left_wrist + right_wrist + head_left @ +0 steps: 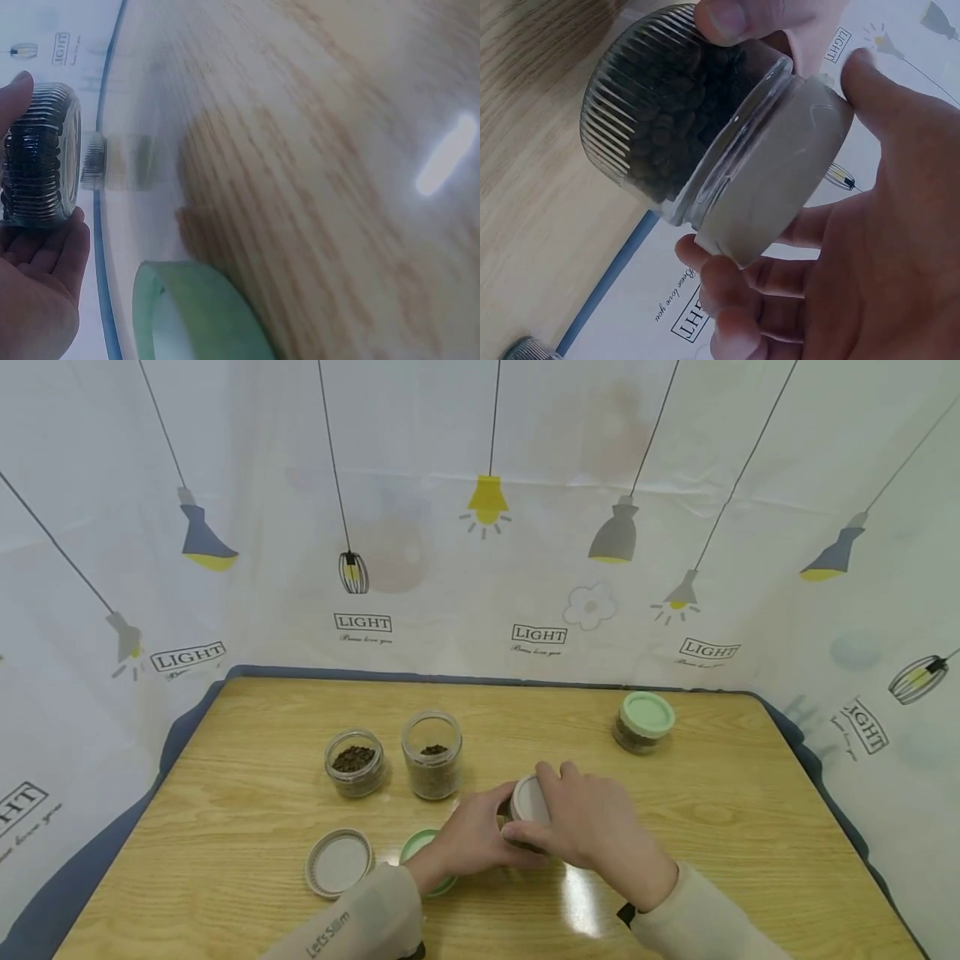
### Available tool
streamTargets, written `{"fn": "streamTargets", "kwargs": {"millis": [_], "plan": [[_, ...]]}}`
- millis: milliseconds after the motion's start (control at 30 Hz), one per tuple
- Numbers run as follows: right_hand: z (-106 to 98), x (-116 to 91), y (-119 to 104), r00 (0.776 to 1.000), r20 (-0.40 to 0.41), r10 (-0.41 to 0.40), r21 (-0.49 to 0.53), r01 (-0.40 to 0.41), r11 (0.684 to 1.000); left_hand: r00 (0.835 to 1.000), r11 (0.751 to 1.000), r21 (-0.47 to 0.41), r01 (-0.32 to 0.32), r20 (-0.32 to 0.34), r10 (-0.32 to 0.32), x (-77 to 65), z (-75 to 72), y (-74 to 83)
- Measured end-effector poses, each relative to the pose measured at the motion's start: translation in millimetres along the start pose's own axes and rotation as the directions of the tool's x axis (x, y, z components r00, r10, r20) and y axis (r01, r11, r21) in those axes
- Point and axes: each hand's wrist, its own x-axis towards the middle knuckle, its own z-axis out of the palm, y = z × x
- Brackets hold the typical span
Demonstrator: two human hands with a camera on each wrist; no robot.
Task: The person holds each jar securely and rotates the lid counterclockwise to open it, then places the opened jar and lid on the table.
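Right wrist view: left hand (476,839) grips the jar (679,124), right hand (588,818) its lid (776,172); overtwist and the jar could slip.

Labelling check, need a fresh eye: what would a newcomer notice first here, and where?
Probably the filled jar near the middle of the table, left hand round its glass, right hand gripping its white lid. Next, the short open jar and tall open jar, left of it. Then the yellow lamp print, upper middle of the head view.
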Motion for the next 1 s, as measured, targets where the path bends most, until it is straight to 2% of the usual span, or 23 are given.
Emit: {"fn": "streamTargets", "kwargs": {"millis": [200,500,700,1000], "plan": [[2,0,-1,0.998,-0.050,-0.032,-0.007,0.032,0.999,1.000,1.000,-0.009,-0.014,-0.010,0.014,0.5,1.8,-0.5],[2,2,6,0.992,-0.009,-0.129,0.014,0.129,0.992,1.000,1.000,-0.009,-0.028,0.002,0.028,-1.1,0.9,-0.4],[2,2,10,0.978,-0.024,-0.207,0.030,0.208,0.978,0.999,0.999,-0.005,-0.033,0.011,0.033,-2.1,-0.4,0.2],[3,4,16,0.965,-0.009,-0.261,0.071,0.261,0.963,0.999,0.999,0.018,-0.031,0.014,0.031,-2.7,-1.0,-0.4]]}}
